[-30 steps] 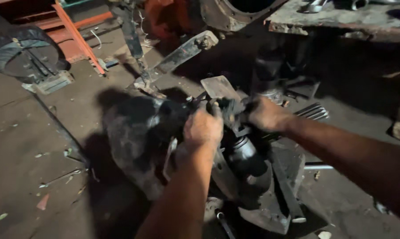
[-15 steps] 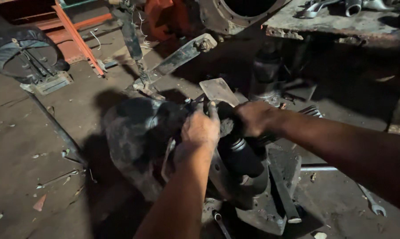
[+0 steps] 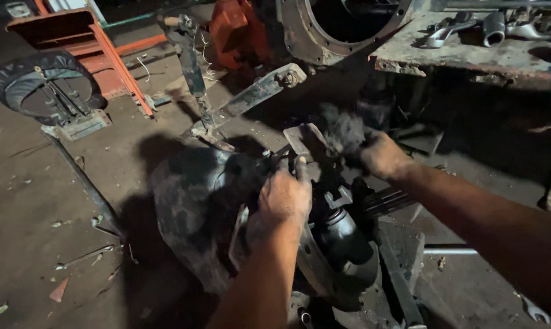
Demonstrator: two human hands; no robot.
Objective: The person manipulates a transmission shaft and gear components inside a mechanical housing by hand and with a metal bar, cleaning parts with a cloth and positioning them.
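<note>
A large greasy metal housing (image 3: 193, 207) lies on the dirt floor in the middle of the head view. My left hand (image 3: 284, 198) grips its upper rim, fingers curled over the edge. A dark cylindrical part (image 3: 342, 234) sticks out just right of that hand. My right hand (image 3: 379, 155) is raised above the housing and closed on a dark, fuzzy wad of rag (image 3: 343, 131), beside a flat grey metal plate (image 3: 303, 140).
A long grey lever arm (image 3: 245, 100) and orange metal frames (image 3: 114, 58) lie behind. A round fan-like wheel (image 3: 41, 85) rests at the far left. A bench (image 3: 470, 55) with wrenches stands top right. A wrench (image 3: 534, 311) lies on the floor at the lower right.
My right hand has lifted off the housing, up and to the right, now holding the rag. My left hand has stayed on the rim.
</note>
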